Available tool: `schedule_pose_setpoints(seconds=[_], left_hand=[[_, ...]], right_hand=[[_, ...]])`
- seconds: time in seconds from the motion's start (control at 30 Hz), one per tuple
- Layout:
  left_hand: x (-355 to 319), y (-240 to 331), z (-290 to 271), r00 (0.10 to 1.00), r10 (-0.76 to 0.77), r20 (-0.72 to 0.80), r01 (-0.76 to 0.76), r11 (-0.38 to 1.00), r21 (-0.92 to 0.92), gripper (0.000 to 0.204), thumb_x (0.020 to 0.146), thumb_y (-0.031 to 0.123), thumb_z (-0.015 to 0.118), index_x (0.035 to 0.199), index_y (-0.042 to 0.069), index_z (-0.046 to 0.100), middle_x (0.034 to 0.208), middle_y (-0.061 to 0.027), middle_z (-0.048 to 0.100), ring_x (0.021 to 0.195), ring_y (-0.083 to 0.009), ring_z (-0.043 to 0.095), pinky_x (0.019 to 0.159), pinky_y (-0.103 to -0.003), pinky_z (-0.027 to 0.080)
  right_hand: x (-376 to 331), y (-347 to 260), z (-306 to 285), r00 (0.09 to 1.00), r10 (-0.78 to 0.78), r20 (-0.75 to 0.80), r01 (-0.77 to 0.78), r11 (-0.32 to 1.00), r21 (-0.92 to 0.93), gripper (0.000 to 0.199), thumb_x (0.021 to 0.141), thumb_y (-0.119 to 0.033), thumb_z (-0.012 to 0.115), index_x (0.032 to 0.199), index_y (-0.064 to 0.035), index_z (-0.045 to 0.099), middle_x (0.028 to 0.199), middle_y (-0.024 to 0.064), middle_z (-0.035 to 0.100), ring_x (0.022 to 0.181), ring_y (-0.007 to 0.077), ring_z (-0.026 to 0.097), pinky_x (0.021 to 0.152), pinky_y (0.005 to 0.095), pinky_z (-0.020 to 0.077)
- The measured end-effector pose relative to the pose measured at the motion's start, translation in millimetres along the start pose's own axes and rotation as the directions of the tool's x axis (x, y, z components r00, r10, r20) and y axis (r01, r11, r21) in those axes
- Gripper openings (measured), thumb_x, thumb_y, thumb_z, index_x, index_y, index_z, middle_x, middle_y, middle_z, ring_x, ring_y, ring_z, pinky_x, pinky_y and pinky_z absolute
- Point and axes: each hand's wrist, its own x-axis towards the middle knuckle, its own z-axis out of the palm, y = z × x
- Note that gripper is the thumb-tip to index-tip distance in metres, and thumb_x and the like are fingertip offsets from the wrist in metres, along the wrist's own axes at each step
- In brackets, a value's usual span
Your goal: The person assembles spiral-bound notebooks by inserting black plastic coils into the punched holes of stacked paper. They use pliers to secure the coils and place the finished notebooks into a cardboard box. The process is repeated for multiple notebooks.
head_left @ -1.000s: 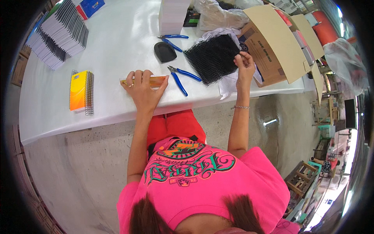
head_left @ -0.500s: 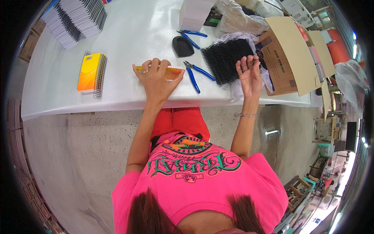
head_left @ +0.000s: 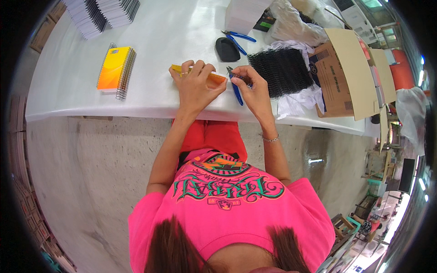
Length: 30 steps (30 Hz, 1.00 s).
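On the white table [head_left: 150,41], the left hand [head_left: 196,86] presses flat on an orange booklet [head_left: 214,77], fingers curled over its far edge. Just right, the right hand [head_left: 255,88] pinches a black wire coil [head_left: 240,77] beside blue pliers [head_left: 236,88]. Farther right, an open cardboard box [head_left: 341,77] lies behind a heap of black coils [head_left: 284,70]; its contents cannot be made out.
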Motion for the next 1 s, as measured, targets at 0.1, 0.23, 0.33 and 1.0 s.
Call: schedule_pose_setpoints(seconds=[0.1,0.23,0.33,1.0], left_hand=[[-0.1,-0.7,-1.5,1.0,0.001,0.003,-0.001,1.0,-0.02,0.033,0.064,0.038,0.081,0.087,0.019,0.065,0.091,0.0048,0.057,0.103,-0.0252,0.051,0.09,-0.056,0.031],[-0.2,-0.7,-3.3,1.0,0.006,0.019,-0.005,0.999,-0.046,0.033,0.065,0.038,0.079,0.087,0.019,0.065,0.092,0.0042,0.057,0.103,-0.0254,0.05,0.091,-0.057,0.03],[-0.9,-1.0,-3.0,1.0,0.007,0.015,-0.006,0.999,-0.048,0.032,0.066,0.04,0.078,0.087,0.018,0.065,0.093,0.0033,0.056,0.104,-0.0251,0.05,0.091,-0.058,0.029],[-1.9,-3.8,-11.2,0.99,0.017,0.14,-0.027,0.997,0.069,0.035,0.083,0.048,0.065,0.104,0.02,0.063,0.1,0.0007,0.056,0.105,-0.0245,0.053,0.091,-0.06,0.033]], right_hand=[[-0.3,-5.4,-0.3,0.998,0.005,0.056,-0.003,0.999,-0.047,0.02,0.088,-0.004,0.068,0.107,-0.0002,0.064,0.094,0.0041,0.069,0.082,0.0088,0.058,0.077,0.0244,0.0476],[-3.0,-1.3,4.7,0.999,-0.031,0.042,0.032,0.999,-0.011,0.019,0.088,-0.004,0.068,0.107,0.0,0.064,0.094,0.0041,0.069,0.083,0.0095,0.058,0.078,0.0255,0.0475],[-5.5,6.0,10.8,0.999,-0.033,-0.004,0.033,0.997,0.071,0.019,0.089,-0.003,0.067,0.107,0.0003,0.064,0.094,0.0048,0.068,0.084,0.0104,0.058,0.079,0.0264,0.0474],[7.3,-8.6,9.0,0.971,-0.2,0.129,0.236,0.879,-0.415,0.015,0.097,-0.012,0.057,0.098,0.002,0.061,0.087,0.0182,0.061,0.077,0.0341,0.06,0.07,0.0394,0.0456]])
